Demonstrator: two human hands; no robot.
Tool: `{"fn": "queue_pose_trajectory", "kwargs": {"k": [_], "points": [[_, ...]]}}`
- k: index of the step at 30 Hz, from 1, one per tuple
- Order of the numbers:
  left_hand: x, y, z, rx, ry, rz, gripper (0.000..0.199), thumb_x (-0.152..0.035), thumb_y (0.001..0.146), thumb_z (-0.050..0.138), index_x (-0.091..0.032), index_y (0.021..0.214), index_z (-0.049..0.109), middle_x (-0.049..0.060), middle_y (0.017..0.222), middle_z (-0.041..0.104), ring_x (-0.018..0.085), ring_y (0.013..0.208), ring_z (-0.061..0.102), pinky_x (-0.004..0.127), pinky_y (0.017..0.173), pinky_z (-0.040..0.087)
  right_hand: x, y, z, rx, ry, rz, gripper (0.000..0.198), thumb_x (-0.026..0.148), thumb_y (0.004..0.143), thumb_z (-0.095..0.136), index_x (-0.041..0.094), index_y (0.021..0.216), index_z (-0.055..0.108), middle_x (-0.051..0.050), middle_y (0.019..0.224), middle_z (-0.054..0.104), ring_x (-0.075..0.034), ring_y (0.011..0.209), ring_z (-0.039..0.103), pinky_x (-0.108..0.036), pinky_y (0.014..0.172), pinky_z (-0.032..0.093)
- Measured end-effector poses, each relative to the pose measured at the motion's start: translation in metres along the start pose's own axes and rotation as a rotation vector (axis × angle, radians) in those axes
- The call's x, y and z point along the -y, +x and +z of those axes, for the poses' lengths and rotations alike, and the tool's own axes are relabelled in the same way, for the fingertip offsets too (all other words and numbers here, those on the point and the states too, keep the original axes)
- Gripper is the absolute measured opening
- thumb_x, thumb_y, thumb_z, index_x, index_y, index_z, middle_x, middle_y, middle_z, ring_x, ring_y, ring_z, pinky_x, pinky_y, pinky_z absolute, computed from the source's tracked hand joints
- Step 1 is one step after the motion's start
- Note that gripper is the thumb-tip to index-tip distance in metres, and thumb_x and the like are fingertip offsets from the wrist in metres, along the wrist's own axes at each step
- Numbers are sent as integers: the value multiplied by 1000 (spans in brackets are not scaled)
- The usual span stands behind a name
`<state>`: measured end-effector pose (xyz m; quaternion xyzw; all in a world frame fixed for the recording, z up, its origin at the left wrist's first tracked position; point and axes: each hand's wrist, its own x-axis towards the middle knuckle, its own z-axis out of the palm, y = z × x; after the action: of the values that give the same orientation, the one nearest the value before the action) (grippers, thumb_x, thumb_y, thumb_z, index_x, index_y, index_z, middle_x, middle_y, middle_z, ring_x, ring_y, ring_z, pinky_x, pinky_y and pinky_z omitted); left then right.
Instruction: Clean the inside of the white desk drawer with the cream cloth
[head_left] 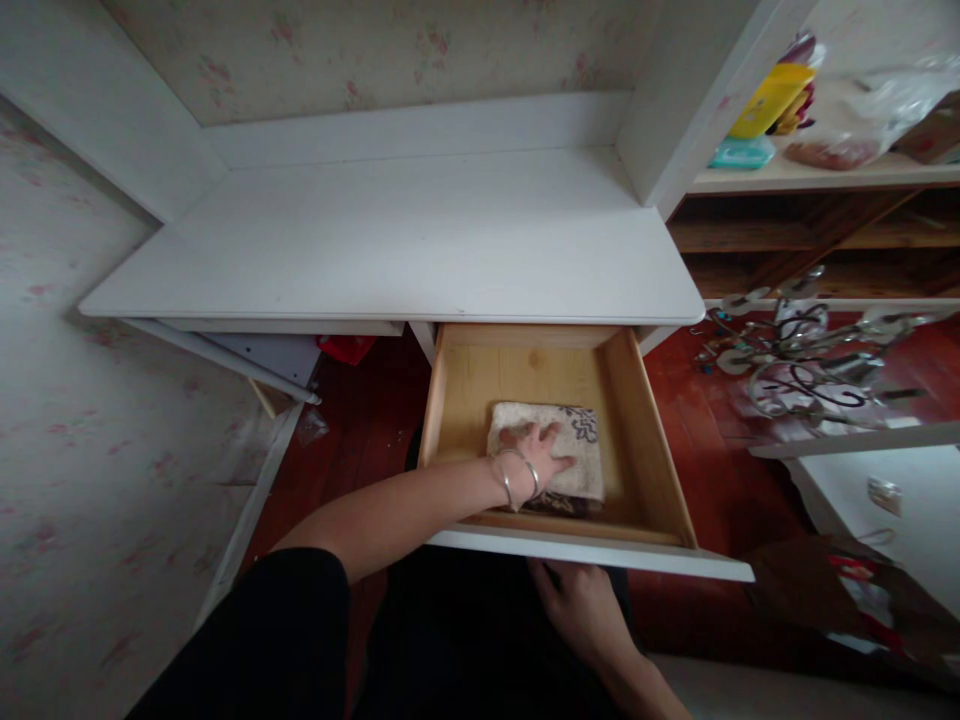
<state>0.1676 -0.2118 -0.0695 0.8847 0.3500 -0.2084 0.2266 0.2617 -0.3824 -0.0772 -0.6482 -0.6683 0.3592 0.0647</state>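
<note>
A wooden drawer [525, 368] with a white front is pulled out from under the white desk [420, 235]. Inside it, towards the front, lies a folded beige towel [586, 470] with a dark floral pattern. My left hand [536, 452], wearing silver bangles at the wrist, rests flat on the towel with its fingers spread. Below the drawer front is my right hand [583, 600], close to its lower edge. The fingertips of that hand are hidden, so whether it grips the drawer is unclear.
To the right, a metal chandelier [810, 350] lies on the red wooden floor [690, 410], beside a wooden shelf unit [750, 235] bearing bags and a yellow container [774, 100]. A brown bag [795, 580] sits at lower right. Floral-papered wall [97, 450] borders the left.
</note>
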Motion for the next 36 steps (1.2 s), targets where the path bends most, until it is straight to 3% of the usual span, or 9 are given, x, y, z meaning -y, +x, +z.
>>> {"fn": "queue_pose_trajectory", "kwargs": {"k": [3,8,12,17,23,32,36], "points": [[22,-26,11,-35,62,-16,67,-26,83,62,-49,143,41,1,166,6,43,137,29,66,92,46,1,0,-1,-2,-3,6,32,27,97,47,24,107,77,-7,114,73,-28,110,67,-36,95,50],[75,-43,9,-21,62,-150,72,-26,82,64,-50,144,36,-2,166,2,44,146,16,64,97,43,1,0,0,28,-9,28,35,28,99,43,22,101,78,-9,109,75,-30,107,68,-37,93,51],[107,-25,-15,-12,24,-157,73,-33,81,66,-50,145,35,-5,166,0,42,148,12,63,104,38,1,-1,0,20,0,25,36,29,99,42,22,101,77,-9,104,76,-29,107,68,-35,93,50],[121,10,-47,-69,17,-238,70,-30,84,62,-55,144,34,-7,166,1,41,149,5,79,103,22,3,-2,0,4,-12,32,39,31,100,39,22,101,77,-9,103,76,-29,99,71,-34,86,51],[113,52,-59,-49,1,-221,70,-34,83,63,-58,142,34,-9,166,5,44,148,5,84,100,15,4,-3,4,-16,-30,30,38,29,100,39,22,100,76,-9,105,76,-27,98,71,-32,84,51],[40,106,-73,-102,-10,-115,65,-28,84,60,-58,138,41,-8,164,13,42,147,8,84,99,17,5,0,-2,18,-34,12,37,27,100,40,21,100,77,-9,105,76,-27,101,71,-33,89,51],[26,117,-76,-120,-46,-139,60,-31,87,57,-61,136,42,-10,164,15,41,147,9,82,101,19,8,-1,-4,8,-3,22,36,26,100,42,22,101,77,-8,105,76,-25,102,70,-32,92,50]]}}
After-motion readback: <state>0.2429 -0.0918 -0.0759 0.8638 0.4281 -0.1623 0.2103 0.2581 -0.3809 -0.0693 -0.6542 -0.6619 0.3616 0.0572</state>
